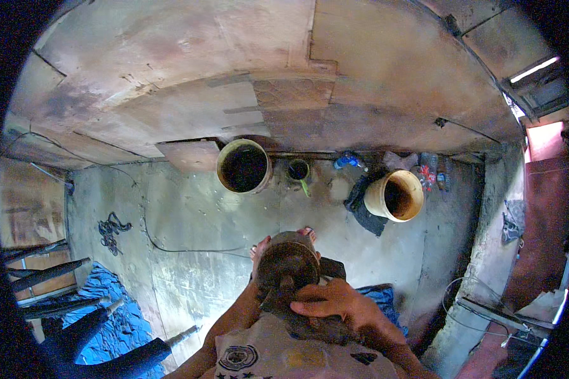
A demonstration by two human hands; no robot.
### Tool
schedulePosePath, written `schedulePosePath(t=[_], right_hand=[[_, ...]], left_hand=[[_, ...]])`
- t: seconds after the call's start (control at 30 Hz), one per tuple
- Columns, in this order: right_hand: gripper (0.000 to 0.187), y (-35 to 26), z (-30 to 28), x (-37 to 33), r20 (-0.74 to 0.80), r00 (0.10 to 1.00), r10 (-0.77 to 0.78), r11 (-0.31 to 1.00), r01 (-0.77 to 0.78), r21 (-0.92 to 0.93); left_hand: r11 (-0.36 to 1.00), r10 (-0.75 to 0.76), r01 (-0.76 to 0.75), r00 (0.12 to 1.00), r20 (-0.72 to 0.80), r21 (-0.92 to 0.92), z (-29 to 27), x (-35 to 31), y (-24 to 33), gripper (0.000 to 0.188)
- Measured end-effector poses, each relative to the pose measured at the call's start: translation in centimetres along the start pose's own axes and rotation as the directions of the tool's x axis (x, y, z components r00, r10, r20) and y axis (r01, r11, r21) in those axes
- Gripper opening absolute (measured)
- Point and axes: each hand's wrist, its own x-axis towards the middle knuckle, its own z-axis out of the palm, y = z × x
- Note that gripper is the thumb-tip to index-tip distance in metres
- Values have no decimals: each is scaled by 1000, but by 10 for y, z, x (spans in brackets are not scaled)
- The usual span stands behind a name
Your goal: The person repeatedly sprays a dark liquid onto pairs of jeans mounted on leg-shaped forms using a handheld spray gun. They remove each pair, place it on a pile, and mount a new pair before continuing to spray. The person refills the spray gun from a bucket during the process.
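Note:
I hold a rusty round metal vessel against my body, its open mouth facing away from me. My right hand lies over its narrow rear part, fingers wrapped across it. My left hand reaches its left side from below and is mostly hidden behind it. My bare feet show on the concrete floor just past the vessel.
A large green-rimmed bucket, a small green cup and a cream bucket stand by the plywood wall. A dark cloth lies by the cream bucket. A blue tarp with dark poles is at the left, and a cable crosses the floor.

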Motion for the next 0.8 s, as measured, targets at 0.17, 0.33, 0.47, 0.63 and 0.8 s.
schedulePosePath(t=[0.17, 0.33, 0.47, 0.63, 0.8], right_hand=[[44, 10, -53, 0, -54, 998, -11, 1000, 12, 28], [40, 37, -85, -2, -146, 989, 23, 999, -19, 28], [65, 61, -101, -6, -311, 933, -183, 976, 135, -170], [102, 77, -99, -16, -520, 853, 50, 996, -83, -40], [108, 92, -101, -25, -644, 756, 120, 991, -134, 28]], left_hand=[[996, -62, 68, 994, -86, 60, -2, 38, 2, 85], [926, -7, 36, 997, -77, 377, -12, 82, 8, 82], [915, 25, 0, 998, -56, 403, -11, 107, 12, 80], [750, 127, -130, 991, 53, 648, 10, 129, 17, 83], [943, -164, 83, 958, 235, 321, 31, 150, 26, 72]])
